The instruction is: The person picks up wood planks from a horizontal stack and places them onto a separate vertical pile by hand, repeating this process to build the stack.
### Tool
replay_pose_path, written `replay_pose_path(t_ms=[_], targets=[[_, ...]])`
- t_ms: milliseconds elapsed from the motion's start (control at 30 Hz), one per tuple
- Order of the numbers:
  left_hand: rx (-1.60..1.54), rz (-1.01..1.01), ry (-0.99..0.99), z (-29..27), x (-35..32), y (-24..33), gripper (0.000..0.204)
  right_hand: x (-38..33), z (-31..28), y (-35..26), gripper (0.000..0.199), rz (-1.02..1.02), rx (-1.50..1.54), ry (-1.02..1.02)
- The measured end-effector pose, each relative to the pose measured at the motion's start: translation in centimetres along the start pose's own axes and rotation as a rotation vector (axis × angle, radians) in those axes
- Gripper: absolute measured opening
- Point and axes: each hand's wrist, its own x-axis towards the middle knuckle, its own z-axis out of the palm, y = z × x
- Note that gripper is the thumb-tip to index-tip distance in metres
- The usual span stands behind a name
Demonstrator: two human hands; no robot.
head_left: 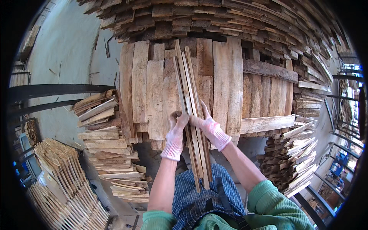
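Observation:
A bundle of several long, narrow wooden boards (188, 84), held on edge and slightly fanned, runs from over the pile of planks down towards my lap. My left hand (177, 132), in a pale work glove with bare fingertips, grips the bundle from the left side. On the other side my right hand (209, 128), gloved the same way, holds it with the thumb across the top and a finger stretched along the edge. Beneath the bundle's far half lie wide flat planks (155, 99) side by side. The undersides of both hands' grips are hidden.
Stacked boards (184, 19) rise behind the planks. Shorter stacks stand at left (105, 142) and right (295, 153). A loose board (268, 123) lies across the planks. Dark metal bars (57, 91) reach in from the left, above a criss-crossed wood stack (69, 188).

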Motion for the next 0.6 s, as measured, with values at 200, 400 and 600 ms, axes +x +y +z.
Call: replay_pose_path(t_ms=[200, 400, 600], targets=[[0.008, 0.205, -0.088, -0.9, 3.9, -6.0, 0.102, -4.5, -0.9, 1.5, 0.11, -0.104, -0.497, -0.036], [-0.306, 0.054, 0.177, -2.5, -0.9, -6.6, 0.106, -1.8, -1.3, -4.4, 0.107, -0.287, -1.066, -0.214], [-0.906, 0.144, 0.231, -11.2, -7.6, -11.9, 0.075, 11.3, 10.4, -19.2, 0.089, -0.466, -1.858, -0.25]])
